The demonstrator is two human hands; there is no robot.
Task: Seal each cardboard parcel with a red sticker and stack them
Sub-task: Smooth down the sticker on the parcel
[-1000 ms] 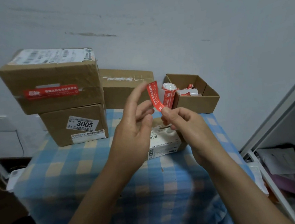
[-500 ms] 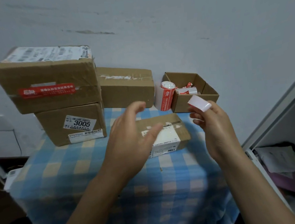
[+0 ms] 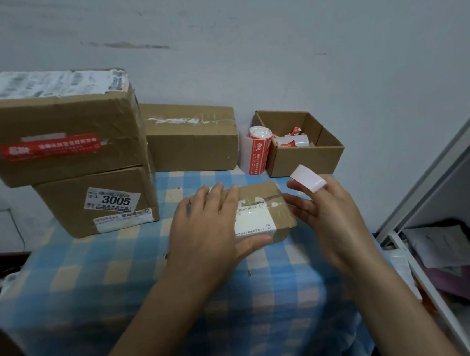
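A small cardboard parcel (image 3: 271,203) with a white label lies on the blue checked table (image 3: 122,278). My left hand (image 3: 207,230) rests on its left half, fingers flat on top and thumb along the near side. My right hand (image 3: 328,214) hovers just right of the parcel with spread fingers. A peeled sticker (image 3: 306,178) clings to one fingertip, white side towards me. At the left, a large parcel (image 3: 54,119) bearing a red sticker (image 3: 51,147) sits on a parcel marked 3005 (image 3: 99,202). A third parcel (image 3: 191,139) stands at the back.
A roll of red stickers (image 3: 258,151) stands beside an open cardboard box (image 3: 307,155) holding crumpled backing scraps. The wall is right behind the boxes. To the right of the table, a white shelf frame (image 3: 424,209) holds loose papers (image 3: 441,248).
My hands came apart with the sticker peeled. The left hand dropped onto the small parcel. The right hand carried the sticker right and then lower, beside the parcel.
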